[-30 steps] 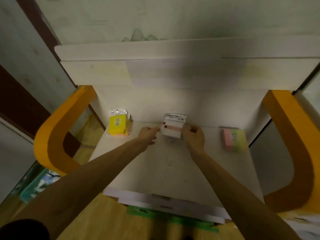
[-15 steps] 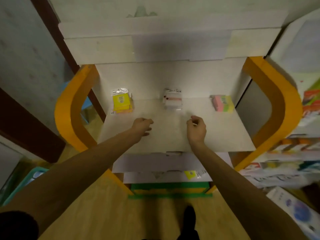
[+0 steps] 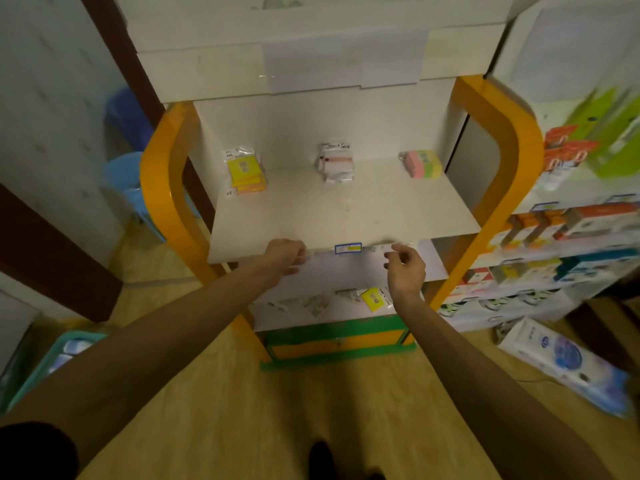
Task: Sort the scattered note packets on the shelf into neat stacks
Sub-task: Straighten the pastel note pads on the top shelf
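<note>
Both hands pulled back to shelf (image 3: 346, 209) front edge; left hand (image 3: 284, 252) & right hand (image 3: 405, 268) loosely curled, holding nothing.

Yellow stack (image 3: 244, 171): left rear of the shelf (image 3: 346, 209), packets piled (orange edge beneath).
White stack (image 3: 335, 162): centre rear, wrapped, possibly slightly askew.
Pink-green stack (image 3: 420, 163): right rear, lying flat.
Lower shelf (image 3: 311, 311): scattered packets, one yellow (image 3: 373, 298).
</note>
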